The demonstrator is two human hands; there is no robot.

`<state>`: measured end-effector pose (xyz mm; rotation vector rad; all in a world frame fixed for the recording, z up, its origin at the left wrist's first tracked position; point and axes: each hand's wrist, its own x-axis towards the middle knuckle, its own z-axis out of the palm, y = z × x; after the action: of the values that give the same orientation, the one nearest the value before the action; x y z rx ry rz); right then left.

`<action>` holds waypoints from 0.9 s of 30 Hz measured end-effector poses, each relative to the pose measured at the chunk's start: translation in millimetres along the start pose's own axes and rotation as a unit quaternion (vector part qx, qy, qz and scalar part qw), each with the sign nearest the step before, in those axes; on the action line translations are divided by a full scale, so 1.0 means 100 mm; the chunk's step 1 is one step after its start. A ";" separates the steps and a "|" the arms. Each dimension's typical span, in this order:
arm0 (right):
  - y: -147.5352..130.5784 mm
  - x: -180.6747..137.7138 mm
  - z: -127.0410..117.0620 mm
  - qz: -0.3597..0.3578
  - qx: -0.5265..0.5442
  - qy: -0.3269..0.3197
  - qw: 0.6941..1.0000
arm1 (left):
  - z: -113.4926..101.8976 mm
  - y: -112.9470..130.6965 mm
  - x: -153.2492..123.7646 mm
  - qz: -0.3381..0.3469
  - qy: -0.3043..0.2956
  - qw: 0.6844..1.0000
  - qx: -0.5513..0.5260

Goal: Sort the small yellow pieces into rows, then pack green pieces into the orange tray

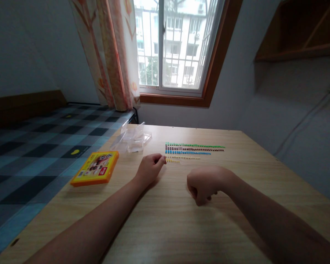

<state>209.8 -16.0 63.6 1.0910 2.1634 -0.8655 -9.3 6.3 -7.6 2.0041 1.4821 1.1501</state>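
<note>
My left hand (150,168) rests on the table with thumb and forefinger pinched together at the left end of a short row of yellow pieces (172,160). Whatever is in the pinch is too small to make out. Beyond it run longer rows of tiny pieces: pale cream (191,158), blue (188,152), dark brown (194,149) and green (195,145). My right hand (205,182) is curled closed over the tabletop, nearer to me and right of the rows. The inside of its fingers is hidden, so any content cannot be seen.
A yellow-orange box (96,169) with a printed lid lies near the left table edge. Clear plastic trays (136,137) are stacked loosely at the back left. The wooden table (165,227) meets a bed with a checked cover (52,146) on the left.
</note>
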 end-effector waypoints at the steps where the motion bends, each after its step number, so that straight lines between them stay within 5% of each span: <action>1: -0.01 0.00 0.00 -0.003 -0.010 0.005 1.000 | 0.00 0.00 0.00 -0.001 0.000 1.000 -0.002; 14: 0.13 -0.11 -0.14 0.031 -0.010 0.075 0.997 | 0.00 0.00 0.00 -0.003 -0.004 1.000 -0.001; 27: 0.07 0.00 -0.04 -0.074 -0.044 0.120 0.989 | 0.00 -0.01 0.00 -0.004 -0.007 1.000 -0.008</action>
<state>214.7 -9.5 64.4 1.0456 2.4826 -0.7243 -10.1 7.0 -8.6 1.9896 1.4678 1.1397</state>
